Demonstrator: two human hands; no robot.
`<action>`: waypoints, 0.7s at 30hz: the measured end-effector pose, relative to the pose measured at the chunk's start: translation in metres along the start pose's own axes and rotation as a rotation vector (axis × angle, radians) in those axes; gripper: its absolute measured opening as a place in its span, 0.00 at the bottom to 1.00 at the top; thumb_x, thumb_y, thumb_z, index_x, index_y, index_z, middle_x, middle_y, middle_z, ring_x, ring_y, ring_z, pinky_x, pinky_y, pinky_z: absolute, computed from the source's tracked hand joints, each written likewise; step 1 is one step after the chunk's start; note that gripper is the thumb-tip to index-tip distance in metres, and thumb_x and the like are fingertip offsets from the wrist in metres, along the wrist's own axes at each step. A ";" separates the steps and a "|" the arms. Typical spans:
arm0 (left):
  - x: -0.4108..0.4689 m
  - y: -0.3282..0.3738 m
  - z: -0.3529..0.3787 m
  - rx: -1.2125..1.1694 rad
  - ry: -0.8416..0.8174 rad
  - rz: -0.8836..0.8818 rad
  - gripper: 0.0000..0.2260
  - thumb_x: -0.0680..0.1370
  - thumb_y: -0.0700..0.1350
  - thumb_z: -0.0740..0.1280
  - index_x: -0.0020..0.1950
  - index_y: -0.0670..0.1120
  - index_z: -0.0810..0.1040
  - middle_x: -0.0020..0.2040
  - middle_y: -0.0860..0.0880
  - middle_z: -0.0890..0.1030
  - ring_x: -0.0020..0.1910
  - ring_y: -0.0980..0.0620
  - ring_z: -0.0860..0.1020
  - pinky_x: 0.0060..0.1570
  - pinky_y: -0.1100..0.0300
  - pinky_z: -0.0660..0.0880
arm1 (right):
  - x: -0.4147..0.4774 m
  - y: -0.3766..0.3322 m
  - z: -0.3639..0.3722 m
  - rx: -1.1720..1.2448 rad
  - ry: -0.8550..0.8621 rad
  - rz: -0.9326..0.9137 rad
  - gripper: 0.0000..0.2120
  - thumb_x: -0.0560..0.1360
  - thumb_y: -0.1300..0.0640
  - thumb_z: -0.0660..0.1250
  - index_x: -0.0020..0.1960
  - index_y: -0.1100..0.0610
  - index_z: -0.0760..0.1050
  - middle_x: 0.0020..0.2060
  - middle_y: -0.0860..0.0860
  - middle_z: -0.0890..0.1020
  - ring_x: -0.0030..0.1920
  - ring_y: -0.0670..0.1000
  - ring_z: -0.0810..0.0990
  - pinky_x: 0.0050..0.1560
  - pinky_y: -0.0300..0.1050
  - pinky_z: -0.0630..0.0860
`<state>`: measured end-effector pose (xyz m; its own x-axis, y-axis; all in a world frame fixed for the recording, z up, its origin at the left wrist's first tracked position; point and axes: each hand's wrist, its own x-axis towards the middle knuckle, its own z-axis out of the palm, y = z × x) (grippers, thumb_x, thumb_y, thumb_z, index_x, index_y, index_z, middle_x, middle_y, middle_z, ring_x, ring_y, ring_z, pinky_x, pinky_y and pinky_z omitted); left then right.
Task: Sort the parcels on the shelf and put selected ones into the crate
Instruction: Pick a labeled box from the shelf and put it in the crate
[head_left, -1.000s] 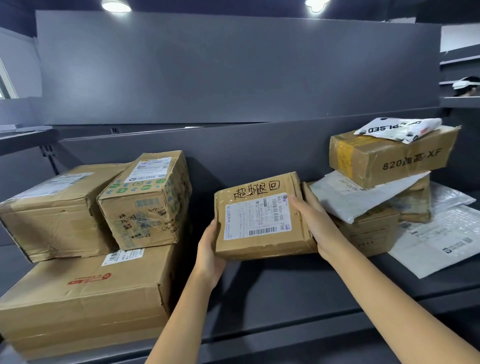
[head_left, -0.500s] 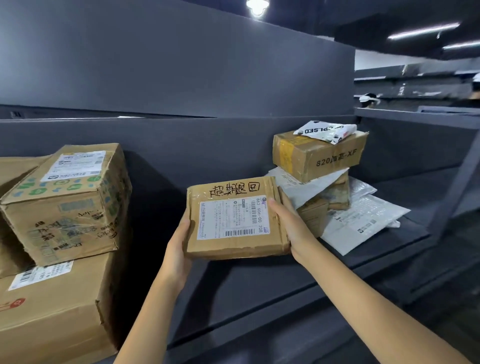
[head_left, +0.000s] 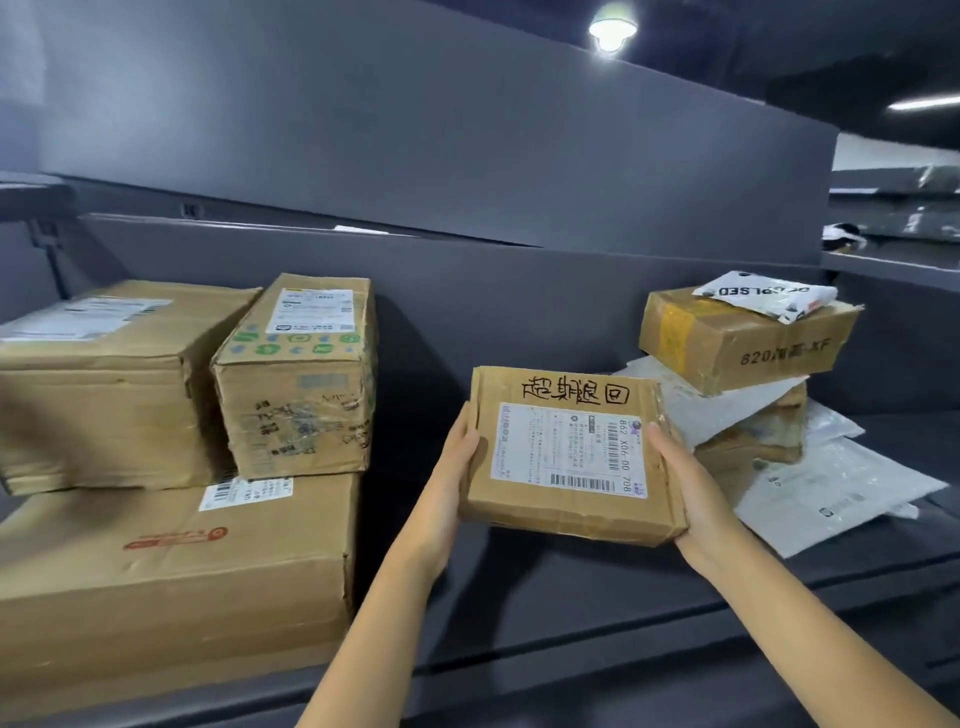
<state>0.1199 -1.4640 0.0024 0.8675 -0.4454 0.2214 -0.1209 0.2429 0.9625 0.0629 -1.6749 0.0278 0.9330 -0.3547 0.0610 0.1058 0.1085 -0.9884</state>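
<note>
Left grip (head_left: 457, 467) and right grip (head_left: 680, 483) clasp opposite side edges of the flat labelled parcel (head_left: 566, 457), thumbs on front, fingers behind. Forearms reach forward. Parcel is held tilted above the shelf (head_left: 571, 587), between stacked boxes (head_left: 291, 384) on the left and the parcel pile (head_left: 743, 348) on the right.

A flat cardboard parcel (head_left: 571, 457), with a white shipping label and black handwritten characters along its top edge, is held label-up and tilted toward the camera above the shelf (head_left: 571, 597). The left hand (head_left: 447, 483) grips its left edge and the right hand (head_left: 685, 488) its right edge. Left of this parcel, a large carton with a red logo (head_left: 171, 571) carries a wide plain carton (head_left: 104, 384) and a green-printed carton (head_left: 298, 384) side by side. Right of the parcel, a box marked 820 (head_left: 743, 343) tops a heap of white mailers (head_left: 831, 493) and crushed boxes, with a white poly bag (head_left: 769, 293) lying on it.
</note>
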 end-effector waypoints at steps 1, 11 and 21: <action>-0.003 0.002 -0.002 -0.002 0.010 -0.007 0.22 0.80 0.59 0.54 0.74 0.60 0.61 0.67 0.59 0.76 0.66 0.58 0.73 0.72 0.49 0.62 | 0.000 0.003 0.003 0.015 -0.013 0.004 0.19 0.81 0.48 0.55 0.71 0.45 0.67 0.58 0.49 0.81 0.56 0.49 0.80 0.47 0.46 0.77; -0.010 0.024 0.027 0.055 -0.059 -0.044 0.41 0.65 0.58 0.65 0.75 0.44 0.61 0.70 0.42 0.71 0.69 0.44 0.70 0.71 0.48 0.63 | -0.049 0.019 -0.025 0.043 0.053 -0.005 0.22 0.76 0.43 0.56 0.70 0.42 0.67 0.58 0.46 0.82 0.58 0.47 0.81 0.53 0.47 0.77; -0.021 -0.032 0.145 -0.009 -0.376 -0.137 0.30 0.74 0.58 0.60 0.76 0.58 0.59 0.72 0.55 0.70 0.69 0.52 0.70 0.70 0.45 0.65 | -0.132 0.021 -0.145 0.057 0.396 -0.009 0.19 0.80 0.44 0.53 0.69 0.43 0.68 0.54 0.45 0.84 0.55 0.48 0.82 0.46 0.46 0.78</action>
<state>0.0355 -1.5870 -0.0108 0.6382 -0.7579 0.1350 -0.0107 0.1666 0.9860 -0.1075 -1.7603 -0.0215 0.7284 -0.6852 0.0003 0.1424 0.1509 -0.9782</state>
